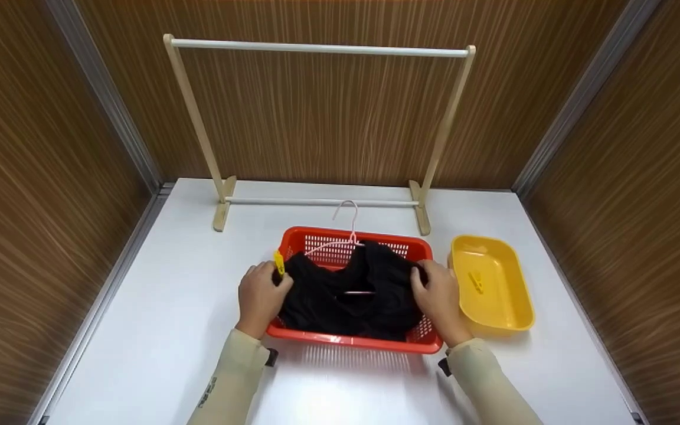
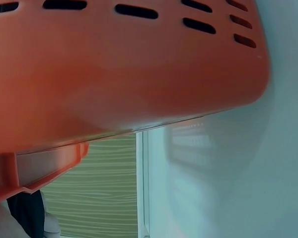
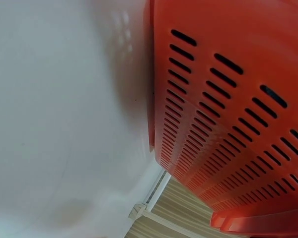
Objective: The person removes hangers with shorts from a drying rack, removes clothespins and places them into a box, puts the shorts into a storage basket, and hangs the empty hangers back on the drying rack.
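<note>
A black garment (image 1: 316, 295) lies bunched inside a red plastic basket (image 1: 355, 340). A pink hanger (image 1: 353, 236) runs through it, with the hook rising beyond the basket's far rim. At the garment's left end, my left hand (image 1: 262, 293) pinches the cloth, and a yellow clothespin (image 1: 280, 263) stands up beside the fingers. My right hand (image 1: 439, 292) grips the garment's right end over the basket's rim. Below the left hand, the left wrist view shows the basket's outer wall (image 2: 139, 74) and some dark cloth (image 2: 27, 213). The slotted side (image 3: 228, 129) fills much of the right wrist view.
A yellow tray (image 1: 505, 283) sits right of the basket, holding another yellow clothespin (image 1: 476, 282). Behind stands a wooden rack with a white top rail (image 1: 322, 48) and a lower bar (image 1: 316, 201). Wood-patterned panels (image 1: 328, 118) surround the white table (image 1: 169, 283).
</note>
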A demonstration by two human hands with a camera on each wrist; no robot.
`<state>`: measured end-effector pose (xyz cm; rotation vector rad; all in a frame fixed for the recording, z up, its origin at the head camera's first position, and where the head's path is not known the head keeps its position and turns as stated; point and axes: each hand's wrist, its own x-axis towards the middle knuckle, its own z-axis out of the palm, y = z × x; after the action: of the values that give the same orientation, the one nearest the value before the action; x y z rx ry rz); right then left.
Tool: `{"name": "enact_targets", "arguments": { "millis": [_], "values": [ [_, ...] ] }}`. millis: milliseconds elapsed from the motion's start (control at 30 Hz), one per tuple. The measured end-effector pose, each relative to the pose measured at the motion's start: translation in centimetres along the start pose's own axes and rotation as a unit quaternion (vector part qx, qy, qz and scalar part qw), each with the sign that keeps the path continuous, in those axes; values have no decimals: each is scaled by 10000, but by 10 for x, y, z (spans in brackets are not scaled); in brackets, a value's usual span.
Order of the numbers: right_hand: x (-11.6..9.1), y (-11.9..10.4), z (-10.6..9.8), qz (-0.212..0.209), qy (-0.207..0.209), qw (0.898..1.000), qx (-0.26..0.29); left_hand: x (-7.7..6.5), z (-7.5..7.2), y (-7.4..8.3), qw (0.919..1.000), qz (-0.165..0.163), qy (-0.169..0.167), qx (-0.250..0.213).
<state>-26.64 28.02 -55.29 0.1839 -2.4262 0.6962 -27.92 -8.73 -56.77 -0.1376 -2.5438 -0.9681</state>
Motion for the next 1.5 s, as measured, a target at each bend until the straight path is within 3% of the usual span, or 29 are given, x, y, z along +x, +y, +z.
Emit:
{"name": "enact_targets", "arguments": {
  "millis": [200,333,433,533,667,767,900,1100,1300,1400,1500],
  "values": [
    [9,-2,-4,-132,-106,9995,278,1,2,1,9999,21,94,-61],
    [23,-18,-15,-801,-80,9965,211,-1,4,2,9999,4,31,-104],
    [40,-46,-24,-1392,-510,9889,112,-1,4,2,9999,1,5,-106],
    [59,-85,-25,-1831,-1482,9719,22,0,1,2,10000,13,-1,-95],
    [78,-138,-8,-2340,-2634,9356,-242,3,-3,-1,9998,156,-81,-44],
    [88,-169,14,-2677,-3131,9100,-472,4,-5,-2,9993,365,-118,-4],
    [96,-194,44,-2970,-3445,8885,-613,5,-7,-3,9977,669,21,-86],
    [103,-207,69,-3241,-3622,8715,-652,5,-5,-3,9946,960,213,-325],
    [110,-206,74,-3140,-3808,8693,-263,4,-6,-5,9922,1102,364,-445],
    [113,-206,74,-3246,-3772,8673,-88,4,-7,-5,9935,943,310,-564],
    [115,-205,72,-3416,-3727,8624,-244,2,-8,-7,9964,459,257,-658]
  ]
}}
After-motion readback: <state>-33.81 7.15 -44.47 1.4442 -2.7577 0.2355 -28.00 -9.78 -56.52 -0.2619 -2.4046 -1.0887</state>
